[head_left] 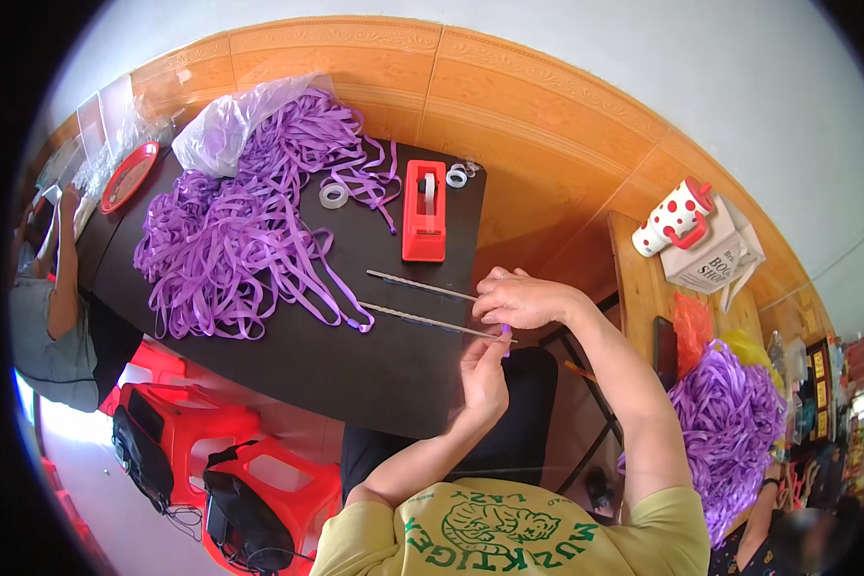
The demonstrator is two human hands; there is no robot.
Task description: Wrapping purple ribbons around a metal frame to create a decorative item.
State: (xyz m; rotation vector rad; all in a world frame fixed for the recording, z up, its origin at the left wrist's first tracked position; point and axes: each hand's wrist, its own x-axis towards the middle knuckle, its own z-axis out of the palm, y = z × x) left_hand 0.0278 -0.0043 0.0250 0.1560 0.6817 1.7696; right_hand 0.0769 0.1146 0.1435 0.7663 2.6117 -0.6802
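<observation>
Centre-right of frame: left hand is pinching a small purple ribbon piece, fingers closed on it, at the black worktop edge. Right hand is hovering just above, fingers curled together; can't tell what it's gripping. Two thin metal rods are lying beside. Ribbon pile and red tape dispenser upper left-centre.

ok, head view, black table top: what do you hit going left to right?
red plate → pile of purple ribbon → clear tape roll → red tape dispenser → small tape rolls → right hand at the table's right edge, by the thin metal rods.
</observation>
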